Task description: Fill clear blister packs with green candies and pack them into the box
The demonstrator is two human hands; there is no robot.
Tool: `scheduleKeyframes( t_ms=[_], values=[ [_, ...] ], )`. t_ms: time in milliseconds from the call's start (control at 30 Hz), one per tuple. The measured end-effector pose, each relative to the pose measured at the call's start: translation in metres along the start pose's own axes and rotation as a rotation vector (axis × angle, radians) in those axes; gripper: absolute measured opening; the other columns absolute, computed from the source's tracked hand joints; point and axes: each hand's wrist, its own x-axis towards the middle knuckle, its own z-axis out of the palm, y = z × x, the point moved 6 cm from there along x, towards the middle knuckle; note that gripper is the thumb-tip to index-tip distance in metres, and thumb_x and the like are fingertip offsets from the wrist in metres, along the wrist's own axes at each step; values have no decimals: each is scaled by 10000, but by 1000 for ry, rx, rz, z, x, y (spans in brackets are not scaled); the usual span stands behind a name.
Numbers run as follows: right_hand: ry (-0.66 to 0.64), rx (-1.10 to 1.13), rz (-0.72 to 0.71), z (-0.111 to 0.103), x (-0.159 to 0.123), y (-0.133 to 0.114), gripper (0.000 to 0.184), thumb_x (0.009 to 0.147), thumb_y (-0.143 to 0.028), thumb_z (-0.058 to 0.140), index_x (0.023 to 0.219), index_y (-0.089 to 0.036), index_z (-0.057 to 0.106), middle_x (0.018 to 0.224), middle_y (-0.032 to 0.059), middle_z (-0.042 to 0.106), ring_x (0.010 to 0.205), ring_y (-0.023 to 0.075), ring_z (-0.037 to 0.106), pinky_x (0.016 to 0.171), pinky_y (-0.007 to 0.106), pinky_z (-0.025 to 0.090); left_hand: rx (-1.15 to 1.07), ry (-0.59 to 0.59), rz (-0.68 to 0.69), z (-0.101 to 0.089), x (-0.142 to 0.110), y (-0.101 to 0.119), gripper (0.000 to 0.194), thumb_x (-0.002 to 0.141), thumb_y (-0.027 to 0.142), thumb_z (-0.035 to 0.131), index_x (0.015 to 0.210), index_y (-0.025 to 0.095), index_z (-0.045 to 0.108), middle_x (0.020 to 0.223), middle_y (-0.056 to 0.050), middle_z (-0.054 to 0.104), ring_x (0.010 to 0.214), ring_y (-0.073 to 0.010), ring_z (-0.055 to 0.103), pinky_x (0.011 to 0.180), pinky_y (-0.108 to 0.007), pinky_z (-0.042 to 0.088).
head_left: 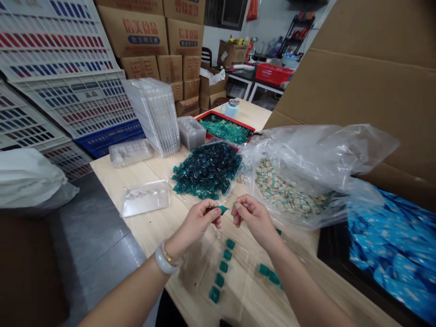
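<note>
My left hand [200, 220] pinches a small green piece [222, 209], which looks like a candy, between thumb and fingers above the table. Just to its right, my right hand [251, 215] has its thumb and fingertips closed together, a little apart from that piece; what they hold, if anything, is too small to make out. Below the hands, several green candies [223, 266] lie in a row on the tabletop. More green candies [269, 272] sit beside my right forearm, which partly covers them. Beyond my hands is a large heap of dark green candies [207, 168].
A clear bag [296, 181] of striped wrapped pieces lies right of the heap. Blue wrappers [391, 245] fill a dark tray at the far right. Clear plastic trays [153, 118] stand stacked at left; a red tray [250, 136] of green pieces and a mug [232, 109] are behind.
</note>
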Motion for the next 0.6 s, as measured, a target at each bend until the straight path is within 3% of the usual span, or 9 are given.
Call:
scheduleKeyframes(
  t_ms=[100, 233, 333, 433, 533, 600],
  values=[
    [-14, 25, -54, 7, -3, -12, 104, 714, -292, 481, 748, -194, 482, 565, -47, 496, 439, 78, 464, 427, 214, 387, -47, 11, -15, -1, 2, -1, 210, 724, 333, 542, 701, 134, 482, 564, 30, 497, 508, -77, 474, 523, -211, 396],
    [-1, -157, -179, 9, -4, -22, 140, 724, -238, 454, 720, -173, 578, 615, -12, 498, 535, 88, 487, 519, 233, 411, -102, 10, -34, 0, 3, -3, 226, 716, 347, 551, 703, 130, 488, 550, 31, 489, 495, -72, 460, 507, -202, 386],
    [-29, -286, -192, 11, -6, -23, 132, 723, -242, 488, 761, -168, 591, 685, 11, 526, 587, 103, 507, 545, 240, 417, -191, 1, -100, 2, 2, -7, 258, 695, 375, 571, 705, 132, 483, 534, 34, 481, 471, -67, 449, 486, -197, 372],
    [-83, -388, -179, 14, -8, -22, 150, 753, -245, 456, 753, -164, 582, 630, 5, 527, 549, 103, 505, 509, 226, 407, -263, -19, -159, 6, 1, -11, 288, 682, 402, 577, 708, 135, 472, 532, 36, 476, 449, -60, 436, 463, -191, 358],
    [-116, -517, -195, 16, -12, -23, 164, 779, -227, 406, 759, -171, 559, 563, -14, 510, 492, 96, 486, 478, 213, 388, -156, -64, -123, 7, 2, -7, 292, 630, 361, 640, 726, 127, 495, 571, 37, 482, 459, -57, 437, 454, -186, 352],
    [-124, -679, -281, 18, -15, -28, 160, 780, -200, 388, 748, -174, 543, 599, 2, 531, 535, 109, 502, 515, 224, 393, -63, -104, -98, 8, 2, -3, 266, 640, 349, 633, 701, 124, 506, 546, 44, 466, 453, -55, 427, 450, -182, 338]
  ],
)
